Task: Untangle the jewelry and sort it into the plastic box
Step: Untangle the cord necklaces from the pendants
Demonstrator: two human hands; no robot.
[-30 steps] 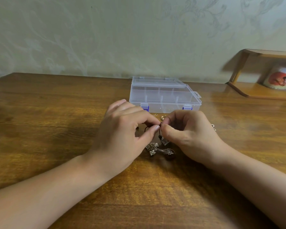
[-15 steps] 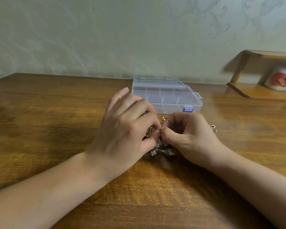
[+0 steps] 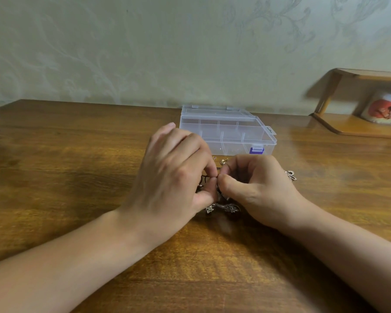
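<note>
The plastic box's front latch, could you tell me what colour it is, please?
Purple latch, on the clear plastic box; head view.

Glossy wood, clear plastic, bright metal.
The tabletop (image 3: pixel 77 154) is varnished brown wood with visible grain; the plastic box (image 3: pixel 230 134) is smooth and transparent with purple latches; the jewelry (image 3: pixel 224 207) looks silvery metal.

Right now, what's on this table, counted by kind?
Hands: 2, the left hand and right hand, both pinching the tangle
Plastic box: 1
Jewelry tangle: 1
Loose gold bits: 2 at least
Loose silver charm: 1
Wooden shelf: 1
Total: 8
</note>
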